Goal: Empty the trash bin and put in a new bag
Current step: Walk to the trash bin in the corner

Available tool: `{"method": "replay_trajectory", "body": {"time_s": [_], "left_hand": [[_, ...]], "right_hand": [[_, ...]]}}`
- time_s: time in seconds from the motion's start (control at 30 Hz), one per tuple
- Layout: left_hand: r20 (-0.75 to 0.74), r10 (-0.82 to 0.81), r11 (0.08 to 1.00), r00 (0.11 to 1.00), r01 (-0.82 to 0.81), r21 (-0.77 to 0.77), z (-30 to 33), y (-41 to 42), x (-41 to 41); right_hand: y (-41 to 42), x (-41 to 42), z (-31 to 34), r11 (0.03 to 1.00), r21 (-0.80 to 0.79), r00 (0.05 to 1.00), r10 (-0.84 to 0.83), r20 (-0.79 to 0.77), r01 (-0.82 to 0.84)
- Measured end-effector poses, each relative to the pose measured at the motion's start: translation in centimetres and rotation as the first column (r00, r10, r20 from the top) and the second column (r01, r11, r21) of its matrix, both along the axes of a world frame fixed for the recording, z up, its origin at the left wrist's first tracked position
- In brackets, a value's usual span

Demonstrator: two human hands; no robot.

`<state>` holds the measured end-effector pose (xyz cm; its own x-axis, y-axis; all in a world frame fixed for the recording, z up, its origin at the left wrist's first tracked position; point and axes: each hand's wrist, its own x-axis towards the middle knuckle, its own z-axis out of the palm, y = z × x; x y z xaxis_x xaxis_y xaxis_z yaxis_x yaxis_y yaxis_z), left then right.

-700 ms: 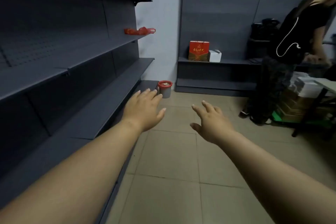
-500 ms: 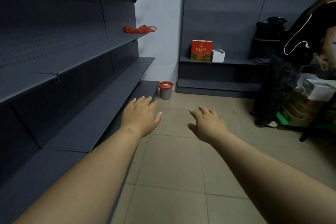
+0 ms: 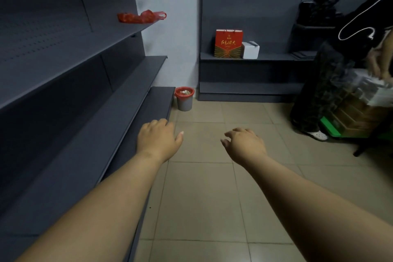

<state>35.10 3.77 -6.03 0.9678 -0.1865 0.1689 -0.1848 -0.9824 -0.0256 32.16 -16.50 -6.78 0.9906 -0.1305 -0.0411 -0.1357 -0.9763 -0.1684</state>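
A small grey trash bin [image 3: 184,103] lined with a red bag stands on the floor in the far corner, beside the end of the lowest shelf; pale rubbish shows inside its rim. A crumpled red plastic bag [image 3: 141,17] lies on an upper shelf at the left. My left hand [image 3: 158,139] and my right hand [image 3: 244,144] are stretched out in front of me, palms down, fingers relaxed, holding nothing. Both hands hang in the air well short of the bin.
Dark grey shelving [image 3: 85,100] runs along my left. A low shelf on the back wall carries a red gift bag [image 3: 228,43] and a white box [image 3: 251,50]. A person in dark clothes [image 3: 331,66] stands at the right beside stacked boxes [image 3: 357,112]. The floor is beige tile.
The view has moved forward and tilted down, so the bin looks nearer. Both hands have dropped lower in the frame and their fingers have curled slightly.
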Motion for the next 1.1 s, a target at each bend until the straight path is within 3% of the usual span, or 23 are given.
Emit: {"method": "replay_trajectory", "body": {"time_s": [0.6, 0.87, 1.1], "left_hand": [[0.115, 0.160, 0.982, 0.980, -0.146, -0.120, 2.8, -9.5, 36.9], [0.111, 0.207, 0.973, 0.972, -0.193, -0.128, 1.1, -10.1, 52.1], [0.125, 0.203, 0.974, 0.971, -0.187, -0.129, 0.4, -8.5, 69.8]], "right_hand": [[-9.2, 39.4, 3.1, 0.988, -0.047, 0.984, 0.151, 0.100, -0.147], [-9.7, 54.2, 1.7, 0.979, -0.025, 0.974, 0.204, 0.096, -0.202], [-9.0, 72.3, 0.5, 0.982, -0.004, 0.976, 0.191, 0.102, -0.191]]}}
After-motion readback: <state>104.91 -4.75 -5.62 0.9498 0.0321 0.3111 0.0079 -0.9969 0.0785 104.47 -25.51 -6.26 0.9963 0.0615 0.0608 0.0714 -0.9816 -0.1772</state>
